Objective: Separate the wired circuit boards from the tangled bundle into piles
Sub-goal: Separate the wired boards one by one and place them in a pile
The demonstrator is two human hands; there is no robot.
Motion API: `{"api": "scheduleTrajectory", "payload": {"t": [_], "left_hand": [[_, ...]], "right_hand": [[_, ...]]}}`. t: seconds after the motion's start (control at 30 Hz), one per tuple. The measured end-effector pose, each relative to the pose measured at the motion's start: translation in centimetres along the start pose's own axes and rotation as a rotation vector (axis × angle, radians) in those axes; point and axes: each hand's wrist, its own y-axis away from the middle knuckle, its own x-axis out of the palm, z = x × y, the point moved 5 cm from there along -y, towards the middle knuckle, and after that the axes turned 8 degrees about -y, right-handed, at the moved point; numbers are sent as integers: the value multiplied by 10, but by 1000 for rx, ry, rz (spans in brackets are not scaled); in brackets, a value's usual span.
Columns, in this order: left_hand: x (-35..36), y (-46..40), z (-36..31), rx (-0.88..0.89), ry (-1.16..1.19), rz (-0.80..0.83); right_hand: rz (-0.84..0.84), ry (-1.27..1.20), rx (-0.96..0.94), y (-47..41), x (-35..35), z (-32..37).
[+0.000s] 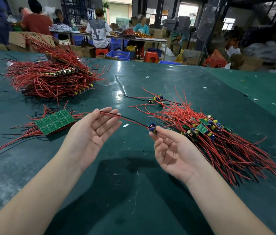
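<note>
Pinching one small wired circuit board (153, 128) w/ right hand (173, 153), red-black wire pair (127, 119) draped over open left hand (92, 131) mid-table, btwn left green panel (55, 121) & right pile (206, 133); prob slips off, re-tangles.

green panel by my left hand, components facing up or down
Down: the green panel shows its flat solder side, with its red wires splaying out from underneath.
</note>
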Motion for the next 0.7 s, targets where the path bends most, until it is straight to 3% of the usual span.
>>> {"api": "scheduleTrajectory", "payload": {"t": [0.13,0.33,0.7], "left_hand": [[3,2,4,-57,23,-12],[7,5,9,-166,57,-22],[8,8,14,-219,91,-66]], "right_hand": [[13,65,-109,0,1,6],[180,-62,-304,-2,14,8],[199,-48,-397,-1,14,12]]}}
